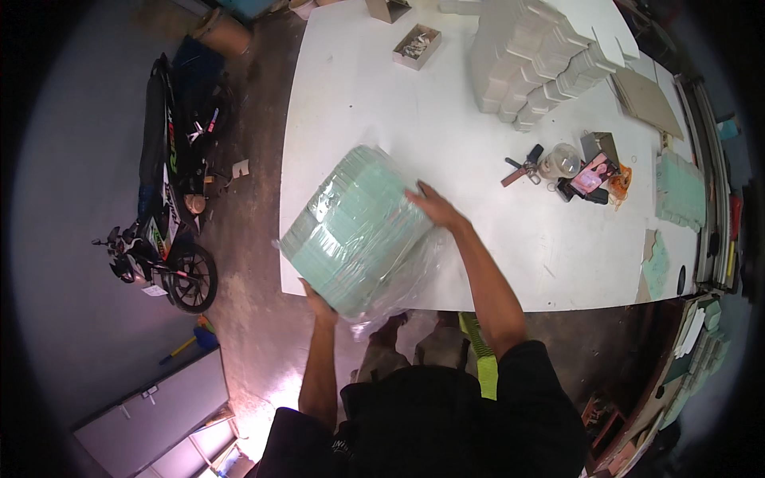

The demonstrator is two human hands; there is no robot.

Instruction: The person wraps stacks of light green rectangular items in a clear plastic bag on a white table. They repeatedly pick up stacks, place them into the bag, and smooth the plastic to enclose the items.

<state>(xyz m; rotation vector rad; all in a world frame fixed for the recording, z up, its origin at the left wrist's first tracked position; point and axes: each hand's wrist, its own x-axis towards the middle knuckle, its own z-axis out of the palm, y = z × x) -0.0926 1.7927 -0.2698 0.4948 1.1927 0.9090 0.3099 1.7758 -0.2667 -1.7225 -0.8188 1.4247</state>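
Observation:
A large bundle of mint-green flat pieces (351, 227), wrapped in clear plastic, sits tilted at the front left of the white table (510, 263), its lower corner reaching past the front edge. My left hand (319, 304) grips that lower corner, with most of its fingers hidden beneath the bundle. On the upper right side, my right hand (434, 205) presses against the wrap, its thumb and fingers bent around the edge. Loose clear plastic (418, 267) hangs in folds along the bundle's near right side.
Tall stacks of white pieces (530, 60) stand at the back. Right of the bundle are a clear tub (561, 161), a phone (594, 174) and a box cutter (518, 174). A small box (417, 46) stands farther back. A motorcycle (163, 191) is parked left.

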